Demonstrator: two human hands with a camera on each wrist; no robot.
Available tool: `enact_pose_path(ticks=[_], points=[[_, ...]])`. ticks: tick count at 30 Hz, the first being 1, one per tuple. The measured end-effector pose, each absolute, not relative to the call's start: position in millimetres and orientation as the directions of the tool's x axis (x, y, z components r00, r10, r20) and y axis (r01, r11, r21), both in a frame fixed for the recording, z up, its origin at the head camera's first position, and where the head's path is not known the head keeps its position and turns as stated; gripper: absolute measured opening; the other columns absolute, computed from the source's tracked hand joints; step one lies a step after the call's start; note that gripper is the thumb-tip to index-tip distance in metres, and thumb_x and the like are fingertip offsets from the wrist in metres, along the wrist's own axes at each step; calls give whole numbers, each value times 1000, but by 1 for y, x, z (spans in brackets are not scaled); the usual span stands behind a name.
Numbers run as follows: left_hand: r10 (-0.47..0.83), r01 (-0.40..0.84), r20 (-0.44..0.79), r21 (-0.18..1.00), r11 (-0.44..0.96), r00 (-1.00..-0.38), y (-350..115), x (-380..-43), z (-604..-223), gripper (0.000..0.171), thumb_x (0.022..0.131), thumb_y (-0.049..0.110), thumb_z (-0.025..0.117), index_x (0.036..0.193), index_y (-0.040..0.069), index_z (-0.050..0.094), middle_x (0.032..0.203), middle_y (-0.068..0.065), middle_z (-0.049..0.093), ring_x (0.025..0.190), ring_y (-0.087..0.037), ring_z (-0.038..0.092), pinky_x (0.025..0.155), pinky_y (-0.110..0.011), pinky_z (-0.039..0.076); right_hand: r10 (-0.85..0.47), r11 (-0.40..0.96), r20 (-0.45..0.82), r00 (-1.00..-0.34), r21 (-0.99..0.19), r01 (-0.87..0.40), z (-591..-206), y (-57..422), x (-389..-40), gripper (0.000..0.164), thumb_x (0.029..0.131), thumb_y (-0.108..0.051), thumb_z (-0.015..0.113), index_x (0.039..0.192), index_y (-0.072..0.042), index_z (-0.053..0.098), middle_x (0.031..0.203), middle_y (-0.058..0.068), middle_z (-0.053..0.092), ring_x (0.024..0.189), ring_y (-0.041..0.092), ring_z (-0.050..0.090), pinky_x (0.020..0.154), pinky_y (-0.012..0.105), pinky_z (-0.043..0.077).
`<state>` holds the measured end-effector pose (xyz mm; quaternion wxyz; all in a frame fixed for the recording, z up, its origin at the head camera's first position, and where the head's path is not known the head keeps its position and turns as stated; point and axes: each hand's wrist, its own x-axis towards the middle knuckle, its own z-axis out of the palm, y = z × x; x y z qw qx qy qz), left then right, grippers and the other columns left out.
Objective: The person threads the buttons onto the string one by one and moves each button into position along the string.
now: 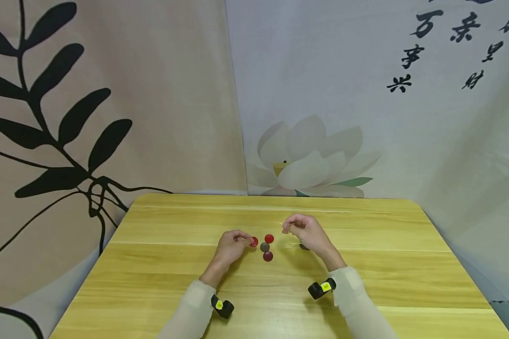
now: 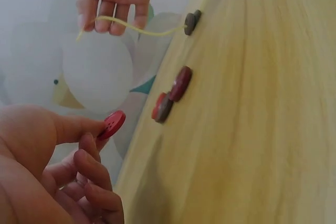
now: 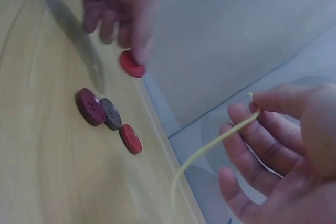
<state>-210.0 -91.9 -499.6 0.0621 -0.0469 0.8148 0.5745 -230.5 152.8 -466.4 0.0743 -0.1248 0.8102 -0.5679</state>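
Two hands over one wooden table [image 1: 152, 287], five buttons at least. Left hand [image 1: 230, 247]: thumb and forefinger pinched together on one red button [image 1: 254, 241], held by its edge with the holes showing in the left wrist view; other fingers curled loosely below. Right hand [image 1: 307, 231]: thumb and forefinger closed on one yellow cord [image 3: 210, 144] close to its tip, a short end poking past; remaining three fingers bent, with gaps between. Three buttons lie grouped on the tabletop between the hands, one of each colour: a second red button [image 1: 269, 238] farthest from the person, a grey button [image 1: 265, 247] in the middle, a maroon button [image 1: 267, 256] nearest; four holes apiece cannot be confirmed on all. Near the right wrist, a dark button [image 2: 189, 24] on the table, where the cord runs up to it; a further dark shape presses against it, and whether that makes one or two buttons, cannot tell. Two black wrist cameras, left [image 1: 222, 307] and right [image 1: 322, 288], one per pale sleeve. Behind: one leaf print [image 1: 78, 115], one lotus print [image 1: 309, 155].
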Motion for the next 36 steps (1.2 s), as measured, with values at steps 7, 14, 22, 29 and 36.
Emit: enact_pose_path(ticks=[7,14,22,29,36], points=[[-32,-120,-116,954,274,-993,-86,-210,-491,9,91,16,69,91,8,73,69,2,52,57,-11,41,49,-22,32,-294,332,45,-955,-932,-146,-460,149,-223,13,99,-12,58,103,-4,68,97,6,71,101,40,66,92,53,50],[-47,-114,-105,965,236,-993,-81,-211,-481,11,91,17,70,93,6,73,73,1,52,62,-13,45,51,-22,34,-301,317,64,-952,-934,-163,-454,147,-219,10,98,-11,59,99,-9,69,99,11,71,95,32,68,91,56,49],[-53,-105,-96,975,194,-994,-74,-211,-472,11,90,17,73,94,7,73,75,1,55,68,-14,48,59,-25,39,-309,356,105,-945,-909,-217,-453,145,-216,8,97,-10,62,98,-11,70,93,2,70,86,18,68,78,39,52],[-27,-102,-99,981,166,-995,-66,-209,-468,12,90,17,72,95,6,73,76,-1,57,67,-14,48,57,-24,38,-317,380,119,-941,-893,-241,-454,144,-212,9,96,-8,62,98,-8,71,94,3,70,86,17,67,76,33,52],[-17,-99,-98,984,147,-995,-62,-206,-468,12,91,17,71,94,6,72,78,-2,59,68,-14,48,57,-24,37,-311,425,114,-944,-871,-245,-455,141,-209,8,95,-7,63,98,-6,71,92,6,71,84,21,64,71,30,49]])
